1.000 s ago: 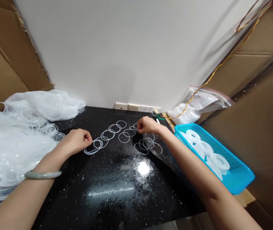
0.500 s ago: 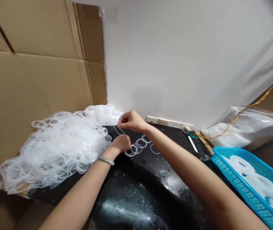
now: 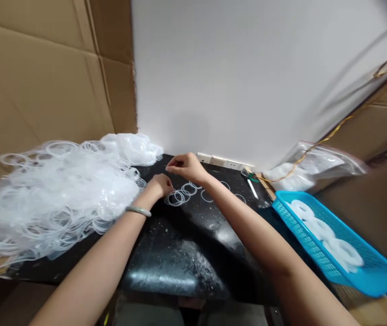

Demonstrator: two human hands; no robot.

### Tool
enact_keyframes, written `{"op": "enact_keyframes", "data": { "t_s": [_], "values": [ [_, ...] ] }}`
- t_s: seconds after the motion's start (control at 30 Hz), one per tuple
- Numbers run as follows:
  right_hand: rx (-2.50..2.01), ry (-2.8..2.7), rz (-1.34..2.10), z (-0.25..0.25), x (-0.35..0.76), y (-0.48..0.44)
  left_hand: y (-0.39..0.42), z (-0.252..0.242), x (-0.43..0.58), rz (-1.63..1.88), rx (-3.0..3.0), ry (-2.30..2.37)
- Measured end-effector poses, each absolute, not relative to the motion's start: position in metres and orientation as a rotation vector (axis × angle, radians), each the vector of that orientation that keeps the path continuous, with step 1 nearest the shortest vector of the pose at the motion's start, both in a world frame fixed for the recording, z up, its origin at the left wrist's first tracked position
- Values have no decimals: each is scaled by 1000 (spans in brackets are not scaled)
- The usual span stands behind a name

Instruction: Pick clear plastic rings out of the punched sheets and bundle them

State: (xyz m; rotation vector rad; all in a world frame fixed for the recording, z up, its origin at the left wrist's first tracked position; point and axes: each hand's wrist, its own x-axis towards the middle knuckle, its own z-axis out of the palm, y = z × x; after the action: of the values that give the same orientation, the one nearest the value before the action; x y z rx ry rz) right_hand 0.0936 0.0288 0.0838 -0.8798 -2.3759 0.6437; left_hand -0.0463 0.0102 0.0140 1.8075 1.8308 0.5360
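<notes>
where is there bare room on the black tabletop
The broadest bare patch is the near stretch of black tabletop, between the left forearm and right forearm, on the near side of the loose rings. It is crowded at left under the ring heap, and farther back around the left hand and right hand. The blue basket borders the right.

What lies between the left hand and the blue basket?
The head view shows thin rings on the black tabletop, then the right forearm over it.
</notes>
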Motion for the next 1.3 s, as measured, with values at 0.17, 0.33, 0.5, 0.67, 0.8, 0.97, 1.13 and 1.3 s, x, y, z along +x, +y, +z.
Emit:
{"op": "enact_keyframes", "data": {
  "t_s": [0.17, 0.33, 0.5, 0.67, 0.8, 0.97, 1.13, 1.3],
  "values": [
    [-960, -2572, 579, 52, 157, 18, 11, 17, -51, 527, 1813, 1840],
    [-951, -2832, 206, 21, 154, 0, 10, 15, -52, 561, 1784, 1805],
    [-1025, -2878, 154, 20, 144, 5, 13, 8, -52, 581, 1700, 1784],
    [-902, -2919, 282, 22, 163, -1, 17, 2, -55, 607, 1712, 1790],
    [-822, -2930, 344, 18, 183, -17, 17, 1, -52, 620, 1820, 1855],
    [-835, -2970, 374, 22, 202, -33, 12, 5, -47, 648, 1914, 1997],
    [-849, -2908, 474, 31, 203, -31, 11, 7, -48, 704, 1929, 2111],
    [-985, -2776, 379, 28, 179, -6, 13, 5, -52, 699, 1976, 2097]
  ]
}}
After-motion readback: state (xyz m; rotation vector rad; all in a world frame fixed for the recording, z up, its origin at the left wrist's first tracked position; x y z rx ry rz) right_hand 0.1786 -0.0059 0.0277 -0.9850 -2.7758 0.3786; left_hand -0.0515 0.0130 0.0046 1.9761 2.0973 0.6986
